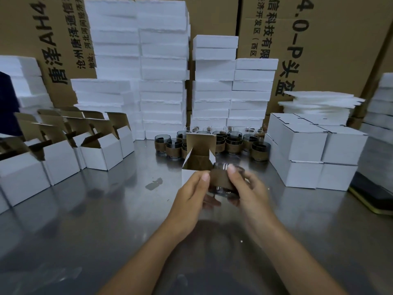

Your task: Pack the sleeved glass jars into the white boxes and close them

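A glass jar in a brown sleeve [221,179] is held between both hands just above the metal table. My left hand [192,194] grips its left side with the thumb on the sleeve. My right hand [246,188] grips its right side, thumb near the rim. Directly behind the jar stands an open white box [187,175] with its brown-lined lid flap [201,143] raised; the jar is at the box's front right corner, outside it. Several more sleeved jars [234,143] stand in a cluster behind the box.
Open white boxes [100,154] line the left side of the steel table [95,220]. Closed white boxes [308,150] are stacked at the right. White foam stacks [161,67] and large cardboard cartons [340,39] form the back wall. A dark flat object [376,196] lies at the right edge.
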The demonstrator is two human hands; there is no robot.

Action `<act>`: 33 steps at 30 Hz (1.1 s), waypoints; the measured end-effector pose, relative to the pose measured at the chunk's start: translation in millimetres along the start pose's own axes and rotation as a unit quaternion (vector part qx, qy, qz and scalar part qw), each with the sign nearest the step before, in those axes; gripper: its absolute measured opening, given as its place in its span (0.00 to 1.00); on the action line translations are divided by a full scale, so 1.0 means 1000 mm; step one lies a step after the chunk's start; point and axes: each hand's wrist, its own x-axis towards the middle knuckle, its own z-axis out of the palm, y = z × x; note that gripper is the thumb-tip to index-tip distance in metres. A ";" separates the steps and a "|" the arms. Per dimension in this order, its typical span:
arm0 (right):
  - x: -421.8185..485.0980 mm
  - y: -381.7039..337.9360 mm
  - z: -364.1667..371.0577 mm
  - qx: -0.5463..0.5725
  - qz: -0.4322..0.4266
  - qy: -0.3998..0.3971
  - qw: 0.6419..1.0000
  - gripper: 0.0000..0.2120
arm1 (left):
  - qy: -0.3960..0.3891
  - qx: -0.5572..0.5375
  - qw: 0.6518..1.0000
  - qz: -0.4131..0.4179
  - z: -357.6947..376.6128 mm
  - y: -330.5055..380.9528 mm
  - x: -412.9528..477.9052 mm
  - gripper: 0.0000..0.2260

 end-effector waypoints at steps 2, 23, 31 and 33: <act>-0.005 0.008 0.000 -0.012 -0.001 -0.016 1.000 0.33 | -0.018 -0.008 1.000 -0.023 -0.001 0.001 -0.002 0.20; -0.012 0.018 -0.005 -0.047 0.022 -0.067 0.996 0.33 | 0.041 -0.087 0.993 -0.068 0.000 0.004 -0.004 0.22; -0.001 0.018 -0.007 0.027 0.086 -0.051 0.995 0.19 | 0.046 -0.065 0.996 -0.036 -0.001 0.005 -0.001 0.20; 0.001 0.018 -0.007 0.041 0.103 -0.048 0.993 0.17 | 0.045 -0.050 0.997 -0.027 -0.001 0.005 -0.002 0.18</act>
